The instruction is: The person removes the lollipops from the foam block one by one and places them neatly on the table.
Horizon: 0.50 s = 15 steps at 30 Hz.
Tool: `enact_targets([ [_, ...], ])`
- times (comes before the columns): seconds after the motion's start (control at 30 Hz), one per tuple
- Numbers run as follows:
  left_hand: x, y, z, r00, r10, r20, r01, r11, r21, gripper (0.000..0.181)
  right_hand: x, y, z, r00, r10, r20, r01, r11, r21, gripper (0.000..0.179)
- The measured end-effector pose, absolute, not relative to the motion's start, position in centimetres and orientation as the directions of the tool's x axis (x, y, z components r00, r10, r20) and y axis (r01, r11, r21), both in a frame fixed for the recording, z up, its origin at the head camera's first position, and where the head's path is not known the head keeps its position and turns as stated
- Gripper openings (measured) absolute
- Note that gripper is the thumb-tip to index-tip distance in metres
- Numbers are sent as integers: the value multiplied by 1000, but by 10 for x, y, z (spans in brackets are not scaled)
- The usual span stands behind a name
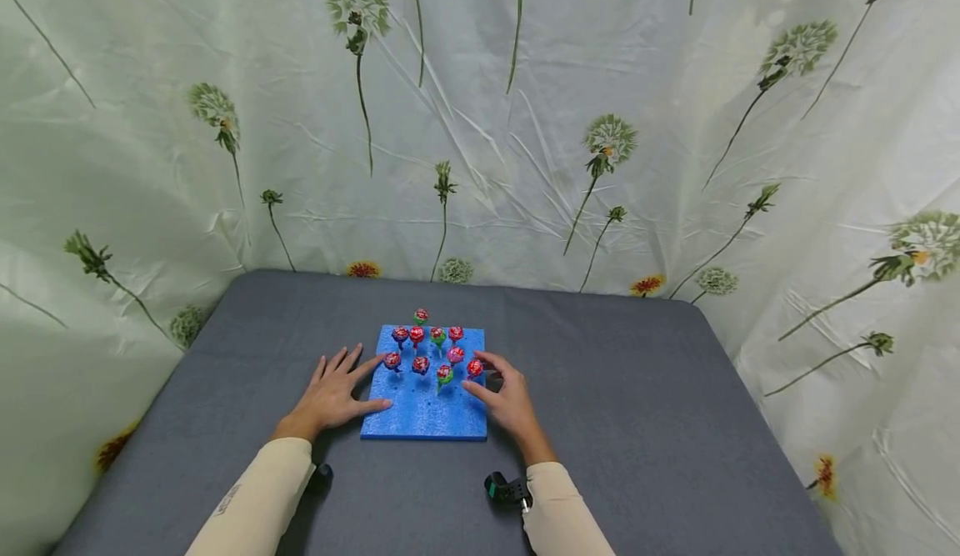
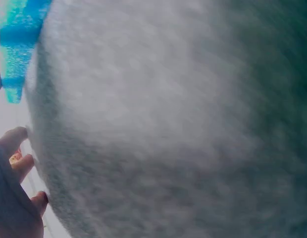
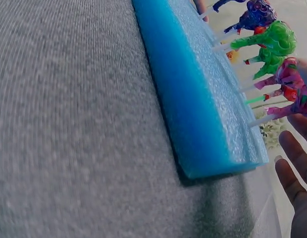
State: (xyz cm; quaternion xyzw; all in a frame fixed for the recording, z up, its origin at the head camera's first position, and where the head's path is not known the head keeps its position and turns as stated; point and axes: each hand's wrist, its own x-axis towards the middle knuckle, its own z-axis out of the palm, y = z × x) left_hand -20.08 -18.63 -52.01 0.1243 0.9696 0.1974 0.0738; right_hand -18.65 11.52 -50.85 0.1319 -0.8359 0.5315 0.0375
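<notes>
A blue foam board (image 1: pixel 423 418) lies on the table with several wrapped lollipops (image 1: pixel 420 365) standing in it on their sticks. My left hand (image 1: pixel 330 398) rests at the board's left side, fingers spread. Its index fingertip is right by a dark-wrapped lollipop (image 1: pixel 392 361), and its thumb reaches over the board's edge. At the right edge, my right hand (image 1: pixel 512 398) has thumb and index finger around a pink-wrapped lollipop (image 1: pixel 475 368). In the right wrist view this lollipop's white stick (image 3: pixel 262 120) meets the board, and the other fingers (image 3: pixel 291 183) extend loosely beside it.
Grey cloth (image 1: pixel 630 423) covers the table. Behind it hangs a pale curtain (image 1: pixel 495 164) printed with dandelions. A black wrist strap (image 1: pixel 506 488) is on the right forearm. The left wrist view shows mostly blurred grey cloth (image 2: pixel 158 124).
</notes>
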Motion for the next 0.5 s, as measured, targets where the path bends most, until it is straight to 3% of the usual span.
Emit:
enact_targets([
  [0.5,-203,-184,-516,-962,244,-126,169,888,427,95,-189,110,-513,-972,-106,211,-236,406,-883,39],
])
